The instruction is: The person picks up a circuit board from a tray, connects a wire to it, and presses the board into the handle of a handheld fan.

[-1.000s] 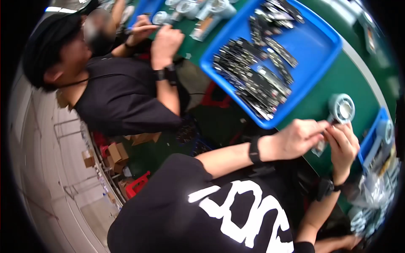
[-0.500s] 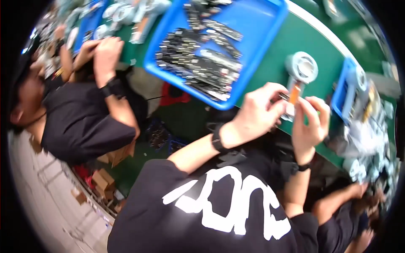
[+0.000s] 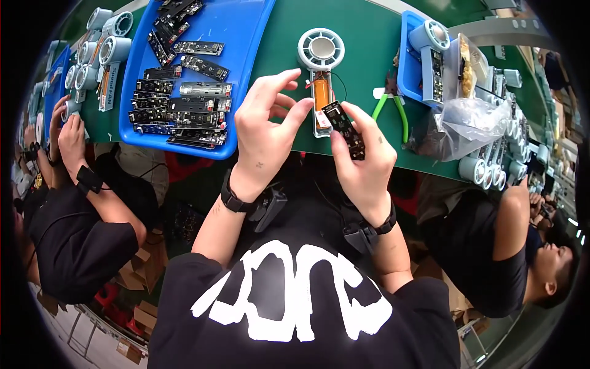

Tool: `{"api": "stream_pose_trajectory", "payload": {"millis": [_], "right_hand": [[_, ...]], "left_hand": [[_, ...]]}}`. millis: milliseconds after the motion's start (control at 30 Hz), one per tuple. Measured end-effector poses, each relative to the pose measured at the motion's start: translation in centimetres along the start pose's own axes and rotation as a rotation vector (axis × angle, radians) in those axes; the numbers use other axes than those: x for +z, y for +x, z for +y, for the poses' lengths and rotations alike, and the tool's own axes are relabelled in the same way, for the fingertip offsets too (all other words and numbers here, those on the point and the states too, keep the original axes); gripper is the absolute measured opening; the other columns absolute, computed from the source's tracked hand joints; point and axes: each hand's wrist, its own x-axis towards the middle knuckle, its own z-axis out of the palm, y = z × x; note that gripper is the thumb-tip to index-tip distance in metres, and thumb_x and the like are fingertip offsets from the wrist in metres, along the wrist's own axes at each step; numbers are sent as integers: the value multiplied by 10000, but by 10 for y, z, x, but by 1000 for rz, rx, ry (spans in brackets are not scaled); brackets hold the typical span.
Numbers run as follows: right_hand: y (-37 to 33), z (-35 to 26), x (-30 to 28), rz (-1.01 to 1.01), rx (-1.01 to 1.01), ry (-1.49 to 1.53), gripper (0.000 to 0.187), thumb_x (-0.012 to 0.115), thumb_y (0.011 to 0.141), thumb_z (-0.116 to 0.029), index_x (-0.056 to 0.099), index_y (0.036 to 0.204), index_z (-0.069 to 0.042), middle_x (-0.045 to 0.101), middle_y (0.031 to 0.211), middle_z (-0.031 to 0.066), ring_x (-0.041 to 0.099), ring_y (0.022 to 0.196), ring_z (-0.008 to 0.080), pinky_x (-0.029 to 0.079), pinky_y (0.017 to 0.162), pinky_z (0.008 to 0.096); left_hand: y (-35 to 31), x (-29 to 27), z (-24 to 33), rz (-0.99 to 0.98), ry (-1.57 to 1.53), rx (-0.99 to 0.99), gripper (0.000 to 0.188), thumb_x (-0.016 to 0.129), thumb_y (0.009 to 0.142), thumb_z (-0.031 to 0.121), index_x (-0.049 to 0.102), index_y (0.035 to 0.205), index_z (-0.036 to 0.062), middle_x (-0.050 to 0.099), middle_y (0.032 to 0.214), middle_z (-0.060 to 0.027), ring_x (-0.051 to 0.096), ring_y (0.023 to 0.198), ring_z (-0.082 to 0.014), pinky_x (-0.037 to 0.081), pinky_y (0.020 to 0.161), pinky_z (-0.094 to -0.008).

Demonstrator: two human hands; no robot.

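One circuit board [image 3: 346, 129] is pinched in the right hand [image 3: 369, 147]; the left hand [image 3: 265, 126], apart, spreads beside the fan [image 3: 321, 49] near the edge of the desk [image 3: 278, 52]. White lettering [image 3: 303, 301] marks the shirt [image 3: 307, 355].

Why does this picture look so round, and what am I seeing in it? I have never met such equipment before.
There is no robot here: these are a person's bare hands. A wide fisheye camera on the head looks down, so straight edges bend near the rim.

The right hand holds a small black circuit board between thumb and fingers. The left hand is open and holds nothing visible.

On the green table lies a light blue handheld fan, its handle open, showing an orange part and thin wires. To the left is a blue tray of circuit boards; to the right, green-handled pliers and a clear plastic bag.
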Motion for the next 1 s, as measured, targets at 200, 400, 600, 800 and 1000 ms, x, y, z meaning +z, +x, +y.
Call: {"api": "stream_pose_trajectory", "payload": {"millis": [200,400,600,800,1000], "right_hand": [[15,7,-9,-36,364,490,425,702,912,-3,602,1324,-22,620,853,3,537,681,50,417,589,217],[22,20,-3,-10,517,821,353,605,997,-72,580,1347,-25,614,914,14,501,674,50,369,583,194],[23,26,-1,-44,488,869,357,557,1030,-80,564,1384,-33,592,992,14,490,684,44,364,585,189],[24,22,-2,-39,498,849,391,564,1006,-41,577,1397,-42,545,910,-4,464,665,39,371,577,203],[19,26,-1,-65,488,844,399,563,1005,-43,578,1404,-45,538,915,-8,458,670,38,370,578,200]], "left_hand": [[19,9,-14,-7,57,332,233,750,903,-10,716,1133,-2,725,945,-70,660,712,-89,530,620,-208],[21,19,-11,5,-155,83,154,779,865,-3,753,1016,-4,738,881,-61,669,706,-99,527,620,-214],[30,22,-10,-40,56,334,145,797,845,-1,759,984,6,728,867,-56,672,712,-96,520,614,-214],[27,27,1,-52,143,319,118,803,812,4,737,909,16,690,805,-67,651,639,-129,507,562,-247],[28,29,-3,-23,194,368,116,795,781,-1,711,855,31,667,790,-70,655,675,-184,516,572,-283]]}}
